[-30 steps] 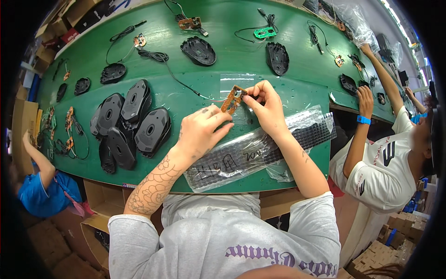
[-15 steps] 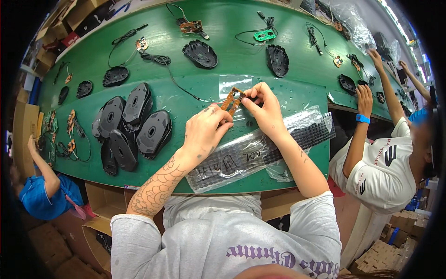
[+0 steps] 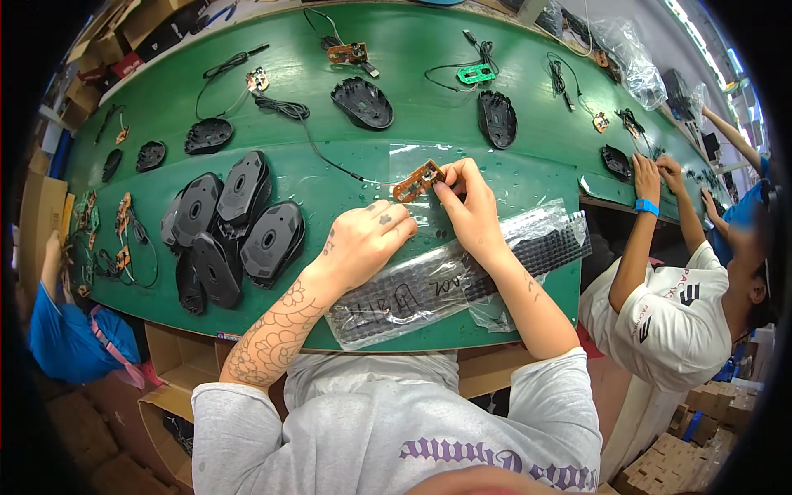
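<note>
Between the thumb and fingers of my right hand [image 3: 472,206] is a small orange-brown circuit board [image 3: 408,188], tilted above the green table, a black cable [image 3: 318,153] running off it to the left. My left hand [image 3: 371,238] is apart from the board, just nearer to me. Its fingers are curled together, and whatever they hold is hidden. Under my forearms lies a clear plastic bag [image 3: 396,309] with a sheet of small black parts [image 3: 536,252] in rows. To the left, several black mouse shells [image 3: 272,235] are piled on the table.
Mouse bases [image 3: 361,103], another brown board [image 3: 348,54] and a green board [image 3: 475,74] with cables lie along the far side of the green table [image 3: 429,107]. On the right, a co-worker in a white shirt [image 3: 660,305] works at the table; another in blue [image 3: 82,338] is at the left.
My left hand has drawn away from the board, toward me. The board has tipped flatter in my right hand. The right co-worker's hands have come together over the table.
</note>
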Motion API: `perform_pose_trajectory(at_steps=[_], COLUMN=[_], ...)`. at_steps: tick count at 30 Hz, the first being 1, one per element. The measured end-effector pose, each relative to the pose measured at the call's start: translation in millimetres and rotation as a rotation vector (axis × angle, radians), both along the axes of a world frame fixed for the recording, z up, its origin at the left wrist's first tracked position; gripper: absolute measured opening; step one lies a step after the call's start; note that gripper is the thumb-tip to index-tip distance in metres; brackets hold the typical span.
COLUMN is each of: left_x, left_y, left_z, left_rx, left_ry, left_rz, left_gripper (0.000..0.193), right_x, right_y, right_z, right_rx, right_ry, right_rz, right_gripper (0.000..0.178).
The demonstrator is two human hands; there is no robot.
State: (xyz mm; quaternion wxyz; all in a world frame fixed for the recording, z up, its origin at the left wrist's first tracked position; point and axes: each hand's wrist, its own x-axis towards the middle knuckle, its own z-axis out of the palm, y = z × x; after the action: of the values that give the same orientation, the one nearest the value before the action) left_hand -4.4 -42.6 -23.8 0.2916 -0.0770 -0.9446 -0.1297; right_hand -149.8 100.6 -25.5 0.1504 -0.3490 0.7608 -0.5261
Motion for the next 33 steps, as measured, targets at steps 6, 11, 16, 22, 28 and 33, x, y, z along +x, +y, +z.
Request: perform_pose_trajectory(at_steps=[6, 11, 16, 22, 28, 33], left_x=[-2, 1, 5, 9, 10, 11], left_y=[-8, -12, -11, 1, -2, 1], left_z=[-1, -1, 1, 5, -5, -6], left_rx=[0.145, 0.445, 0.367, 0.265, 0.295, 0.272], left_ry=[0.016, 0.004, -0.045, -0.222, -0.244, -0.174], left_rz=[-0.095, -0.115, 0.012, 0.178, 0.122, 0.221], left_gripper=[0.012, 0.012, 0.012, 0.011, 0.012, 0.01], right_x=[-1, -1, -2, -6, -6, -5], right_y=[-1, -1, -2, 0, -1, 0], right_z=[-11, -14, -4, -3, -2, -2], right_rx=[-0.173, -0.276, -0.222, -0.186, -0.182, -0.182], right_ry=[-0.105, -0.315, -0.351, -0.309, -0.355, -0.379], right_rz=[0.007, 0.119, 0.166, 0.181, 0.148, 0.14], right_gripper=[0.017, 0.019, 0.021, 0.025, 0.026, 0.028])
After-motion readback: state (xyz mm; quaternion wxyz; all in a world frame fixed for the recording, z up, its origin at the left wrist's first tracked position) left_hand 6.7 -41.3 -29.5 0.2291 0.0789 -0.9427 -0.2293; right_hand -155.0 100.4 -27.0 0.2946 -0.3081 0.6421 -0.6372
